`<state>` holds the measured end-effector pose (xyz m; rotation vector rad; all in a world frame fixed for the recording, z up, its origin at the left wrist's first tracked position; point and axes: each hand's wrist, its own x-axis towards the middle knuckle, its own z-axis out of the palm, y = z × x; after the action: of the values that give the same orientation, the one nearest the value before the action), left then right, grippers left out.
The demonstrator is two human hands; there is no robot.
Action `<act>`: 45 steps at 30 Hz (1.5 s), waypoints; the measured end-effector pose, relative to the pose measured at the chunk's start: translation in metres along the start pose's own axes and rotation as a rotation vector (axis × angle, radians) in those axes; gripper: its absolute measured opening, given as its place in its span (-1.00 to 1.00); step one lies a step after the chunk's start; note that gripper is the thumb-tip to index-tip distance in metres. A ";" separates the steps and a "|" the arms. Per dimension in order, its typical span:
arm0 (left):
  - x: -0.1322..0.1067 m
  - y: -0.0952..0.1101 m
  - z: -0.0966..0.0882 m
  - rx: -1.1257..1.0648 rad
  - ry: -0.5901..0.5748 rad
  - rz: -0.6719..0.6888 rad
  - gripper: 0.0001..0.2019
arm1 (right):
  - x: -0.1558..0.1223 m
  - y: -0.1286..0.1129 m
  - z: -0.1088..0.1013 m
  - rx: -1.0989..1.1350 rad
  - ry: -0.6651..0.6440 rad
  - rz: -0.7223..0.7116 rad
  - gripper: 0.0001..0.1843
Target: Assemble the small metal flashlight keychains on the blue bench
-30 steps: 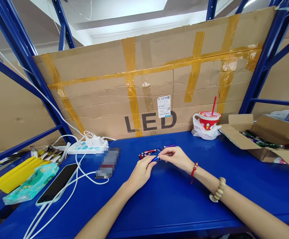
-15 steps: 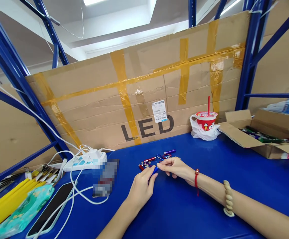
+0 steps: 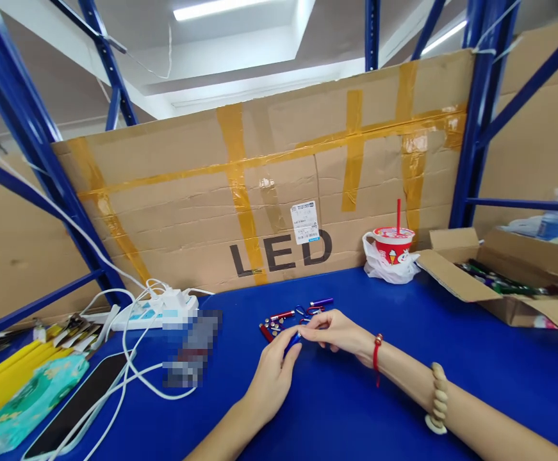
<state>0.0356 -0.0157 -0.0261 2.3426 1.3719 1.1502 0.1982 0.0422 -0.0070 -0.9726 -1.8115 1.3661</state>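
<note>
Over the smooth blue tabletop, left of the right hand, a slim, shiny blue cylinder is clamped in the left hand. Its far end is met by the right hand's bunched fingertips; whether anything is pinched there cannot be told. That end is apparently being worked, so a steady left hold seems called for. The cylinder is slanted, partly hidden by fingers.
</note>
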 end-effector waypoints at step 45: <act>-0.003 -0.027 -0.011 0.006 -0.223 -0.024 -0.83 | 0.012 0.020 0.004 -0.737 -0.037 -0.923 -0.78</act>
<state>0.0094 -0.0052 -0.0337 2.3673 1.3221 0.8489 0.1921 0.0543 -0.0262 -0.2914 -2.3830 0.1440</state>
